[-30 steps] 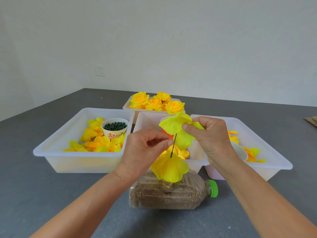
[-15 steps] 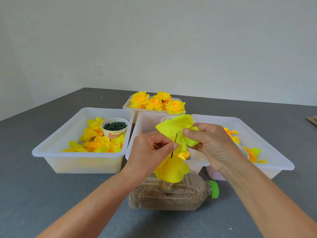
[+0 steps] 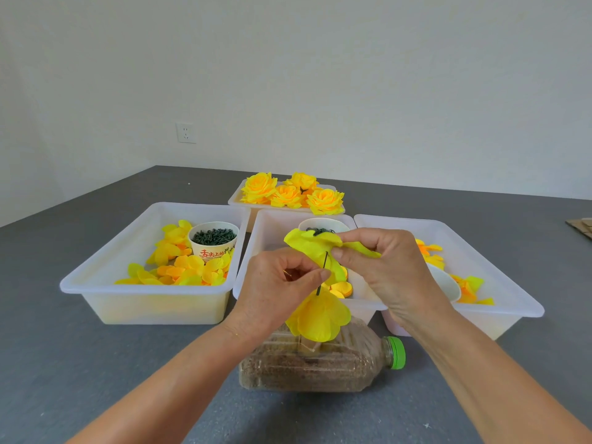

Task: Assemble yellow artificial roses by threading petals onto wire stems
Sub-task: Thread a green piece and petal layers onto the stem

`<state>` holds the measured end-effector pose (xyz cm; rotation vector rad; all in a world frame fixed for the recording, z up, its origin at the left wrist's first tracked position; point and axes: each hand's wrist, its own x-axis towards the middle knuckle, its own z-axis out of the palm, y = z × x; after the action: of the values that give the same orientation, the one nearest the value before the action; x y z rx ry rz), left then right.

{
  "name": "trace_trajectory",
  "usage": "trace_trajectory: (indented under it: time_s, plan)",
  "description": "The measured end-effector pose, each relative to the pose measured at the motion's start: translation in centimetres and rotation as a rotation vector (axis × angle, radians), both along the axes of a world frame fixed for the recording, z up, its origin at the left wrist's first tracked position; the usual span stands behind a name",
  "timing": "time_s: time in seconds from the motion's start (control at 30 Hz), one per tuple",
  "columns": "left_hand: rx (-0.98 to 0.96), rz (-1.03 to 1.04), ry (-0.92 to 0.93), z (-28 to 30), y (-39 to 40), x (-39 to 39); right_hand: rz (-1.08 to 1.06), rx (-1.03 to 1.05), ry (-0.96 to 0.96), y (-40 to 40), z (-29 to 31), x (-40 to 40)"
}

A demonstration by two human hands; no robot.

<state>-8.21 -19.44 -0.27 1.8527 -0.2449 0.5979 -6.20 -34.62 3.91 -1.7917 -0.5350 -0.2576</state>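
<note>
A thin dark wire stem stands upright out of a sand-filled plastic bottle lying on its side. Yellow petals sit on the wire just above the bottle. My left hand pinches the wire near its top. My right hand pinches a yellow petal piece against the wire's upper end. Whether the wire tip has pierced the petal is hidden.
Three white bins stand behind the bottle: the left bin holds loose yellow petals and a paper cup of dark green parts, the middle bin another cup, the right bin petals. A far tray holds finished yellow roses.
My right hand has brought the petal piece down and left onto the top of the wire. My left hand has stayed pinched on the wire.
</note>
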Motion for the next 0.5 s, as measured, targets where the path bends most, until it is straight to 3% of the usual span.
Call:
trace_trajectory:
  time_s: [0.17, 0.3, 0.4, 0.5]
  plan:
    - [-0.022, -0.042, -0.015, 0.1, 0.1, -0.1, -0.039, -0.184, -0.243, 0.2, -0.2, -0.6]
    - [-0.068, 0.050, -0.055, 0.4, 0.3, -0.4, -0.087, -0.341, -0.600, 0.0, -0.4, -0.8]
    - [0.148, 0.305, -0.285, 0.6, 1.2, -0.5, -0.194, -0.482, -0.867, 0.1, -0.6, -0.7]
    - [0.364, 0.284, -0.484, 0.9, 1.8, -0.5, -0.267, -0.557, -0.996, 0.3, -0.8, -0.7]
